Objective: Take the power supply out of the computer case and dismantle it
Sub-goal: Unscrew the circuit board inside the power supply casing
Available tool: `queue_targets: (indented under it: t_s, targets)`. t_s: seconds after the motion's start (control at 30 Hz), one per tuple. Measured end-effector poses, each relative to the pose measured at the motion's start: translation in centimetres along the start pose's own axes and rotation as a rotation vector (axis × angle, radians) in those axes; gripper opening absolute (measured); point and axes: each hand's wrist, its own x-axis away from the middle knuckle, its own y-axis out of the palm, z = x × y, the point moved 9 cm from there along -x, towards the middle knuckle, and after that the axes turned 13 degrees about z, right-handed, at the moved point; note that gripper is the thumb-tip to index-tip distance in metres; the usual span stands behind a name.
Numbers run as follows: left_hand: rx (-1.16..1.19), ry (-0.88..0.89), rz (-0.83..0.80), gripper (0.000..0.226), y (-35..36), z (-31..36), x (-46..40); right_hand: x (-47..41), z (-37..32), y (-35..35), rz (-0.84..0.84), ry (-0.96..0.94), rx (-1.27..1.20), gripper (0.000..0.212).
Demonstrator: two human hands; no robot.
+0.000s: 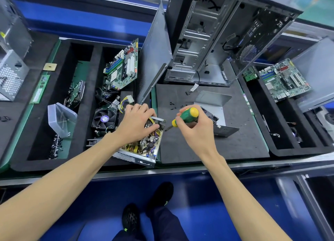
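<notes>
My left hand (138, 122) grips opened grey metal PSU (144, 147); right hand (194, 127) grasps green-yellow screwdriver (186, 115), tip at board screw. Next: seat tip, unscrew.

The opened power supply (144, 147) lay at the surface's (207, 147) near edge, the computer case (216, 42) stood behind it, loose screws (176, 106) between them, its cover (215, 112) to the right

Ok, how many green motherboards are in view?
2. One green motherboard leans in the left black foam tray; the other lies in the right black foam tray. Others may be hidden.
</notes>
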Motion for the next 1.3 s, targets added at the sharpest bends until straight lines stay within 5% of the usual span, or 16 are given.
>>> queue_targets:
  t_s: [0.17, 0.37, 0.6, 0.77, 0.93, 1.1, 1.3]
  targets:
    - [0.162, -0.092, -0.132, 0.029, -0.2, -0.2, -0.6, -1.1, -0.6, -1.8, 0.099, 0.049, -0.086, 0.015]
    - [0.559, -0.392, 0.126, 0.028, -4.7, 1.4, -4.0, -4.3, -2.6, -4.4, 0.218, 0.102, -0.305, 0.009]
    - [1.041, -0.758, -0.51, 0.051, 2.1, 7.2, -5.2, -8.0, -4.4, -4.4, 0.196, 0.088, -0.455, 0.008]
    - [0.66, -0.665, -0.386, 0.04, 3.5, 3.3, -8.8, -10.2, -2.5, -6.5, 0.332, 0.159, -0.511, 0.008]
    - [0.123, -0.343, -0.694, 0.026, 8.9, 3.9, -9.9, -12.2, -0.4, -6.0, 0.234, 0.175, -0.44, 0.009]
    - [0.127, -0.356, -0.827, 0.019, 13.4, 3.3, -8.5, -12.2, 2.0, -2.2, -0.054, 0.17, -0.169, 0.009]
    - [0.07, -0.189, -0.727, 0.015, 13.6, 3.4, -9.2, -11.8, 4.7, 0.0, -0.199, 0.216, -0.034, 0.01]
